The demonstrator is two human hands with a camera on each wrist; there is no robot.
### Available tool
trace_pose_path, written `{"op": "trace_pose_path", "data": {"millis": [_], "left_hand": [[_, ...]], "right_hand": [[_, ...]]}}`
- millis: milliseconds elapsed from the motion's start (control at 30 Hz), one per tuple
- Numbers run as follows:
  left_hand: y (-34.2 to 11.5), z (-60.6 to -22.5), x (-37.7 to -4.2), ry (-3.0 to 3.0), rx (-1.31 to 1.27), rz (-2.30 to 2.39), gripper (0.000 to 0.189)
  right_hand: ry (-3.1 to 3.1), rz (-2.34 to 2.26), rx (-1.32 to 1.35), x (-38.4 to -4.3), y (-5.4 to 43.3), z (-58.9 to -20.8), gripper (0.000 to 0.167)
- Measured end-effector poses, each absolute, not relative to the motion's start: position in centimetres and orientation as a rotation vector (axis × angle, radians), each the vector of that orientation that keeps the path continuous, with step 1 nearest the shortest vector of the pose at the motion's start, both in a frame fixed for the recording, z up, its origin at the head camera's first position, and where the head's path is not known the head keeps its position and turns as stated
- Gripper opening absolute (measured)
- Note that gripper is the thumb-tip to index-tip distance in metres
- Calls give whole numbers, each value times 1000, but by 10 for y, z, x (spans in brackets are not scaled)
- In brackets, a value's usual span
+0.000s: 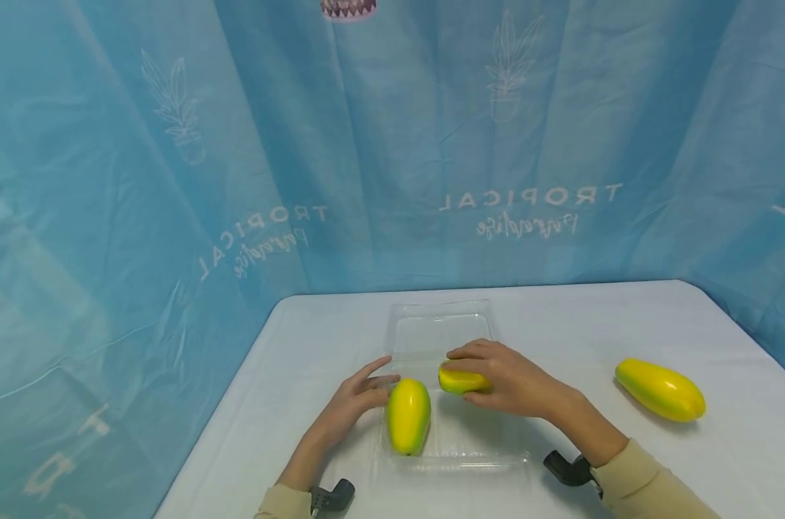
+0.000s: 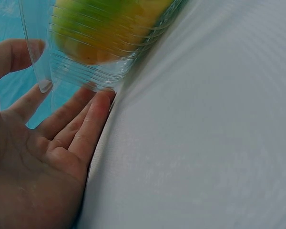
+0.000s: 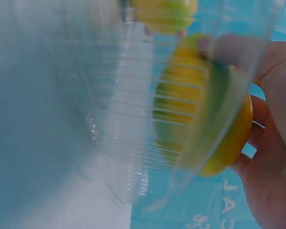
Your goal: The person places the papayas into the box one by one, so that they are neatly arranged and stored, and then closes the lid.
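A clear plastic clamshell container (image 1: 460, 450) lies on the table with its lid (image 1: 440, 324) folded back, away from me. In its left side rests one yellow-green mango (image 1: 408, 418). My right hand (image 1: 512, 378) grips a second mango (image 1: 460, 380) over the right part of the container, thumb on one side and fingers on the other. In the right wrist view, this mango (image 3: 240, 138) shows partly through the clear wall. My left hand (image 1: 353, 404) is at the container's left wall. Its fingers (image 2: 88, 126) are extended and touch the ribbed plastic in the left wrist view.
A third mango (image 1: 661, 389) lies on the right side of the white-covered table (image 1: 561, 324). Blue printed curtains (image 1: 392, 144) hang behind and to the left. Each wrist wears a dark camera mount (image 1: 332, 497).
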State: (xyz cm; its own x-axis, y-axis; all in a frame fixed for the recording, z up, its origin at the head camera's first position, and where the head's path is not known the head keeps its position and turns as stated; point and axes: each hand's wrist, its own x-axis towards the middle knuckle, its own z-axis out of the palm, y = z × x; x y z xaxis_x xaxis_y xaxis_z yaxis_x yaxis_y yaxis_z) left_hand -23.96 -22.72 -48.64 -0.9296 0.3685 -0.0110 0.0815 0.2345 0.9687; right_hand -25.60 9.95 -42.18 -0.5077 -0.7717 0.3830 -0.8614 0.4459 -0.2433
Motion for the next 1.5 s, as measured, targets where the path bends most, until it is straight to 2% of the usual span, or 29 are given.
{"op": "trace_pose_path", "data": {"millis": [800, 1500], "left_hand": [[-226, -488, -238, 2255, 416, 1774, 64], [-227, -486, -239, 2275, 419, 1767, 61]], "right_hand": [[-2627, 543, 1388, -250, 93, -446, 50], [-2540, 514, 1389, -253, 91, -453, 47]]}}
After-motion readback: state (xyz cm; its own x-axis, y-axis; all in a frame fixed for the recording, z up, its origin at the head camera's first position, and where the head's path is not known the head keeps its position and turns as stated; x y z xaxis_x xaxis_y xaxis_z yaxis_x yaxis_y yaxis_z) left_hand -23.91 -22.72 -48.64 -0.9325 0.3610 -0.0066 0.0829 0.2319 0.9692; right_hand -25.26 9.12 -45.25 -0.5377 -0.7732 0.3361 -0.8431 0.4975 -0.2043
